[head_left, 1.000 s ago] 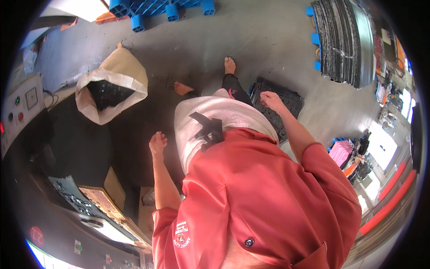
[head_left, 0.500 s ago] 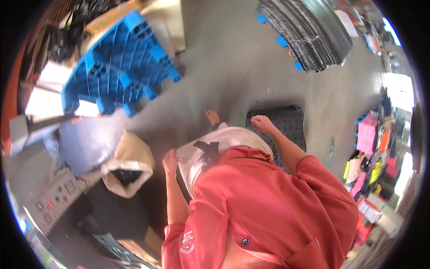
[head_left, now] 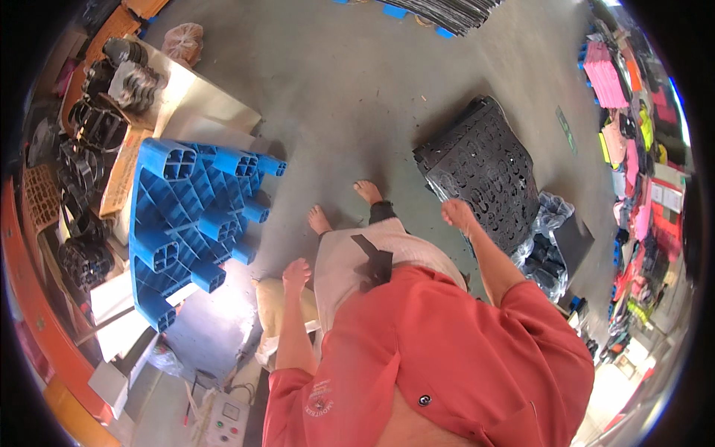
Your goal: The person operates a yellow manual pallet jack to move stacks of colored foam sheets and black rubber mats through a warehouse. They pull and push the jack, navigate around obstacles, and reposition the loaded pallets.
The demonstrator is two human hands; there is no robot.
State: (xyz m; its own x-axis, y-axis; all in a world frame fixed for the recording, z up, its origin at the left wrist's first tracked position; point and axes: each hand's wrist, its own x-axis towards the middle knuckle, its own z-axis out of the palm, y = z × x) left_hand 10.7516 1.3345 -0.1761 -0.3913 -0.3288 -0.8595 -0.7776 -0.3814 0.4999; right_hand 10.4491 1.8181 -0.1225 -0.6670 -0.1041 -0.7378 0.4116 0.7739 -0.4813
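My left hand [head_left: 296, 276] hangs beside my left hip, its fingers loosely bent and a little apart, with nothing seen in them. Nearest to it are a tan sack [head_left: 272, 305] and an upended blue plastic pallet [head_left: 194, 223] further left. My right hand [head_left: 458, 216] is held out on the right with its fingers curled in, and no object shows in it. Beyond that hand lies a stack of black sheets [head_left: 484, 160] with shapes cut out of them. A pale apron [head_left: 342, 261] with a black strip [head_left: 374, 259] covers my front.
Clear plastic wrap [head_left: 547, 249] lies by the black sheets. Shelving with black parts [head_left: 89, 164] lines the left, and a control box [head_left: 227, 421] is at lower left. Far right are stacked pink sheets [head_left: 605, 74]; another dark stack [head_left: 454, 11] is at the top.
My view has turned and moved forward across the floor. The black sheets now show fully on the right, and the far stack has slid toward the top edge. Both hands still hold nothing visible.
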